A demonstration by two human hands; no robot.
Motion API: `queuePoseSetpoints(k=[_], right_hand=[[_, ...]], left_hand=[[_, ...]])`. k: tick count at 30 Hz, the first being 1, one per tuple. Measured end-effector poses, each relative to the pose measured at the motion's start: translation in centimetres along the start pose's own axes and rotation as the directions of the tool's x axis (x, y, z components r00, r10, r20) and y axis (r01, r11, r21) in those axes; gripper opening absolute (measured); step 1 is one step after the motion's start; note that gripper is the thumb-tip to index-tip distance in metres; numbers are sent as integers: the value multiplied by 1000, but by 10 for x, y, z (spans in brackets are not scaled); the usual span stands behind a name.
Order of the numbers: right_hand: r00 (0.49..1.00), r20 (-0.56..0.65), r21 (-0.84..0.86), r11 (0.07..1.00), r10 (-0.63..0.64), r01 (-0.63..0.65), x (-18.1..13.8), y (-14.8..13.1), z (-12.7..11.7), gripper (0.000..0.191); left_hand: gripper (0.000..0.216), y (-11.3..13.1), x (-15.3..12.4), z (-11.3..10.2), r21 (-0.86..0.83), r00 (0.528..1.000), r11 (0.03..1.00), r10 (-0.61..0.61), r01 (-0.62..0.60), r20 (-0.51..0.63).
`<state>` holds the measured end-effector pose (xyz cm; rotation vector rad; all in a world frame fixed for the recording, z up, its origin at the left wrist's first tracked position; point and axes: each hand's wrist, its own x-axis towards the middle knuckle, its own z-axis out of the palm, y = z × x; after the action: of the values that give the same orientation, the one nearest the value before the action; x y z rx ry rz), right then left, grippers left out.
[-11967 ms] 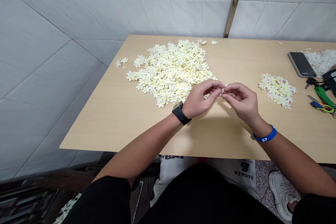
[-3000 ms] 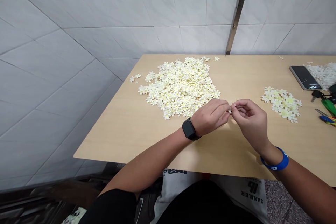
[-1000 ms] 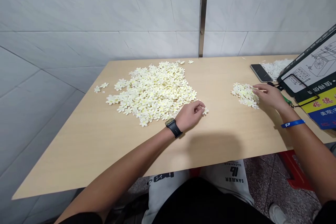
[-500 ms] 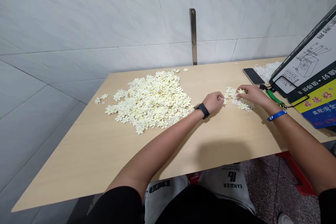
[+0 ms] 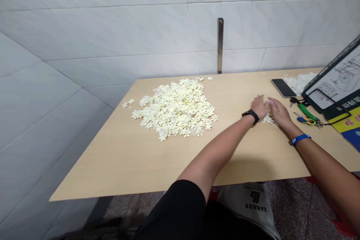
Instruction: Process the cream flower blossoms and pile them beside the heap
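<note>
**Item:** small pile of flowers (image 5: pixel 267 120), cream-white, apparently cut from thin fabric or foam.

**Location:** it is being kept on the right part of the surface (image 5: pixel 126 157). It lies near the phone (image 5: pixel 282 87) and the scissors (image 5: pixel 308 121), and well apart from the large heap of flowers (image 5: pixel 177 108) at the middle. A printed box (image 5: pixel 332 90) is being propped at the far right edge.

**Hands:** the left hand (image 5: pixel 260 106), with its watch (image 5: pixel 251 114), and the right hand (image 5: pixel 277 111), with its blue wristband (image 5: pixel 299 138), are being laid side by side over the small pile. They are touching each other, fingers curved downward. Most of the pile is being hidden beneath them, so whether any flower is being pinched cannot be told.

**Handling, as judged:** the flowers are being taken as very light, soft and limp, easily scattered or creased. A single one is probably best pinched at its centre between thumb and forefinger. The pile is probably best gathered inward from its outer edges.

**Change:** half a second earlier the left hand was being held at the pile's left edge, with much of the pile in view. Now both hands are being closed together over it. The large heap is being left as it was.
</note>
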<state>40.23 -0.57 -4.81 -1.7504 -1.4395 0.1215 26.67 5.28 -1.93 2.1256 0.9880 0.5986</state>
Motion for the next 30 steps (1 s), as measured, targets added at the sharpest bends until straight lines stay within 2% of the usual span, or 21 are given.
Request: queuePoseSetpoints(k=[2, 4, 6, 8, 10, 11, 13, 14, 16, 18, 20, 23, 26, 28, 30], right_hand=[[997, -69, 35, 999, 35, -33, 9, -11, -1, 60], [986, -161, 54, 998, 50, -42, 15, -28, -8, 55], [980, -197, 57, 998, 15, -4, 14, -49, -15, 47], [982, -186, 78, 996, -33, 48, 5, -72, -14, 38], [991, -92, 137, 985, -93, 105, -8, -97, 0, 33], [991, -14, 162, 978, -133, 134, -15, -110, 11, 31], [962, 168, 195, 964, -214, 180, -25, -134, 43, 29], [935, 248, 211, 956, -255, 205, -28, -145, 61, 30], [880, 339, 164, 942, -332, 292, -32, -162, 96, 35], [850, 365, 153, 925, -380, 348, -33, -172, 125, 39], [817, 387, 153, 903, -428, 401, -34, -175, 142, 40], [780, 419, 161, 883, -466, 441, -36, -170, 148, 42], [793, 422, 152, 897, -438, 415, -37, -164, 144, 41], [792, 425, 147, 896, -439, 418, -37, -162, 143, 41], [769, 428, 141, 875, -476, 463, -36, -164, 143, 39]], left_hand=[[66, 10, -3, 2, 0, 1000, 1000, -12, 12, -15], [68, 10, -19, -12, -5, 997, 1000, 27, -28, -76], [69, -1, -48, -40, 78, 995, 996, 48, -41, -87], [65, -23, -84, -77, 272, 988, 958, 120, -89, -96], [57, -53, -118, -115, 514, 964, 846, 236, -144, -119], [53, -69, -132, -131, 599, 957, 783, 274, -165, -94], [44, -98, -150, -158, 684, 962, 697, 273, -214, 23], [43, -111, -155, -167, 698, 974, 691, 224, -188, 40], [45, -130, -157, -180, 700, 988, 705, 151, -118, 14], [45, -142, -156, -187, 699, 986, 702, 166, -138, 28], [45, -149, -153, -192, 696, 985, 706, 174, -132, 11], [47, -153, -149, -203, 668, 987, 732, 157, -132, 23], [55, -152, -144, -211, 629, 989, 763, 130, -147, 73], [60, -149, -144, -213, 599, 990, 788, 126, -141, 67], [50, -146, -147, -213, 609, 986, 777, 158, -158, 54]])
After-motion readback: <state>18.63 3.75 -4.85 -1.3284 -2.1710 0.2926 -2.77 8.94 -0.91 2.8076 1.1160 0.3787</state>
